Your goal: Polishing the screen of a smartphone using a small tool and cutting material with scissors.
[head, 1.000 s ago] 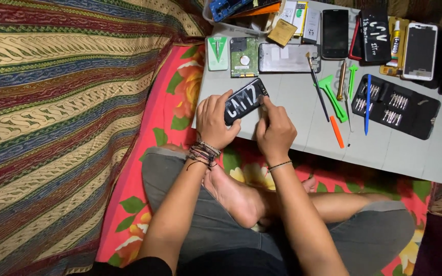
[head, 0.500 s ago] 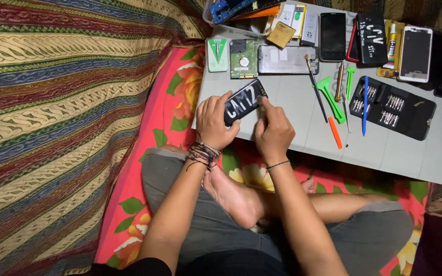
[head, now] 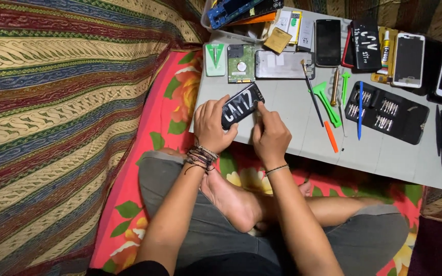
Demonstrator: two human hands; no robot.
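Note:
A black phone [head: 241,105] with white lettering on its back rests tilted at the near left corner of a grey board [head: 303,138]. My left hand [head: 212,127] grips its left end, fingers curled around the edge. My right hand [head: 270,137] presses its fingertips against the phone's lower right edge. Both wrists carry bracelets. My crossed legs and a bare foot lie below the hands.
On the board lie a hard drive [head: 241,63], a grey phone back [head: 282,64], green pry tools [head: 329,102], an orange tool [head: 331,136], a blue pen [head: 360,110], a black screwdriver-bit case [head: 387,111], and several phones [head: 408,59] at the far edge. Striped fabric [head: 62,112] fills the left.
Both hands keep hold of the phone in the same spot; only the fingers shift slightly. The camera view has drifted a little.

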